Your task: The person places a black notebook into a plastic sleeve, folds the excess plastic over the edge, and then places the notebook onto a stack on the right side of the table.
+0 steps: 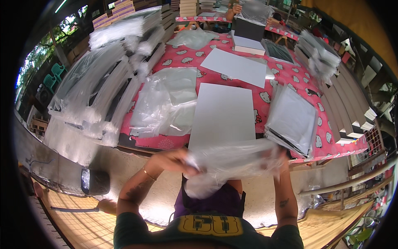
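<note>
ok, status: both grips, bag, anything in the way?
Left grip holds clear plastic bag; right grip at its right end, blurred. White sheet lies just beyond, near end hidden by bag.

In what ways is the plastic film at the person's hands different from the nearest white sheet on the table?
The plastic film is see-through, while the white sheet looks opaque. The film is wrinkled and loosely gathered; the sheet is flat and straight-edged. The film is held up by the left hand, whereas the sheet lies on the pink patterned tablecloth. Both are pale.
</note>
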A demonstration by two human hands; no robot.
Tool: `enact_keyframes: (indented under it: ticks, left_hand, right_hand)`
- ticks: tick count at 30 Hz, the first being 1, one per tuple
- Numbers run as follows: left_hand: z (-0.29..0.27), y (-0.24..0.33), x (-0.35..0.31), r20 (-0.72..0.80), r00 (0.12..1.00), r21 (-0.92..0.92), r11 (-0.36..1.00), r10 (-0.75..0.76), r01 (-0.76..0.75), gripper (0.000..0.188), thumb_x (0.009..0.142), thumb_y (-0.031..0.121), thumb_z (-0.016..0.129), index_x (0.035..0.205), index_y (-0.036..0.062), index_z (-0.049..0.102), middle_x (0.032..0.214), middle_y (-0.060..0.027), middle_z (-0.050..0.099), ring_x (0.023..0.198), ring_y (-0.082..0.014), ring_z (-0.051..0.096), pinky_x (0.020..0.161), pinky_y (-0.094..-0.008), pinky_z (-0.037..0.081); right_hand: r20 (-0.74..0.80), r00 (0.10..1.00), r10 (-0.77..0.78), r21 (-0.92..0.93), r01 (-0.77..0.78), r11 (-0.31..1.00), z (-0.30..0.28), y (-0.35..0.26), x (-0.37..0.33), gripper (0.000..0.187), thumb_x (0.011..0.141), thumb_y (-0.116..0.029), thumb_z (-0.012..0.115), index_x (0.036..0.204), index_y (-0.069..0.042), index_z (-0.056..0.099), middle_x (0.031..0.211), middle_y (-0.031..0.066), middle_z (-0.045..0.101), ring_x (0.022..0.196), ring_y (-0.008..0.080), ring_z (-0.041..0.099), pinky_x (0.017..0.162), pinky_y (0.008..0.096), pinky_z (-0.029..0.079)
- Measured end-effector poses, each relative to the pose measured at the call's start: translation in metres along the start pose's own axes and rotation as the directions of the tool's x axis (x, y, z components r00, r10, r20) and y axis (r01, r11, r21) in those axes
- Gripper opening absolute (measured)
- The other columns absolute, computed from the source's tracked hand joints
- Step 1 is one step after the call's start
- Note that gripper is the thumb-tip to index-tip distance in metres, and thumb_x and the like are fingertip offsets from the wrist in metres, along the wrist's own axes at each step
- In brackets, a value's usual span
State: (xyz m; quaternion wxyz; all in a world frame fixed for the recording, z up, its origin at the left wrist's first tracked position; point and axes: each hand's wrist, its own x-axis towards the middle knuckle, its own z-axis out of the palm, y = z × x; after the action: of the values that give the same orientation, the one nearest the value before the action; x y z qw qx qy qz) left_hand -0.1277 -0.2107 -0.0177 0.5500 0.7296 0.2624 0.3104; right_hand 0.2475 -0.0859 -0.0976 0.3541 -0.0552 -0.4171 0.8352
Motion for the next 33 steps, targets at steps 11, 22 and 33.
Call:
enact_keyframes:
  ticks: [11,22,33]
  left_hand:
    - [0.023,0.003,-0.040,-0.424,0.903,-0.455,0.879,-0.075,-0.141,0.017,0.076,0.006,0.060,0.091,-0.0022,0.063,0.084,-0.0080,0.060,0.073,-0.0145,0.056,0.066,-0.0260,0.042]
    - [0.094,-0.068,-0.025,-0.898,0.325,-0.207,0.937,-0.296,0.283,0.033,0.088,0.000,0.045,0.120,-0.0017,0.054,0.075,-0.0055,0.059,0.055,-0.0058,0.051,0.047,-0.0213,0.041]
    - [0.095,-0.045,-0.049,-0.863,0.433,-0.402,0.874,-0.261,-0.273,0.027,0.078,-0.006,0.058,0.103,0.0019,0.055,0.086,-0.0101,0.063,0.070,-0.0115,0.059,0.060,-0.0255,0.047]
  right_hand:
    - [-0.123,0.855,0.504,-0.454,-0.501,0.737,0.058,-0.020,-0.039,0.041,0.077,0.001,0.058,0.116,0.007,0.050,0.077,0.0013,0.052,0.069,0.0097,0.048,0.066,0.0247,0.040]
    - [-0.666,0.604,-0.438,-0.721,-0.372,0.584,0.078,0.098,-0.046,0.058,0.083,0.007,0.040,0.139,-0.009,0.042,0.077,0.0040,0.056,0.057,0.0075,0.049,0.052,0.0221,0.042]
    - [-0.680,0.671,-0.295,-0.457,-0.073,0.887,0.089,0.048,-0.066,0.010,0.082,-0.002,0.056,0.091,-0.005,0.054,0.076,0.0031,0.058,0.064,0.0080,0.056,0.050,0.0206,0.044]
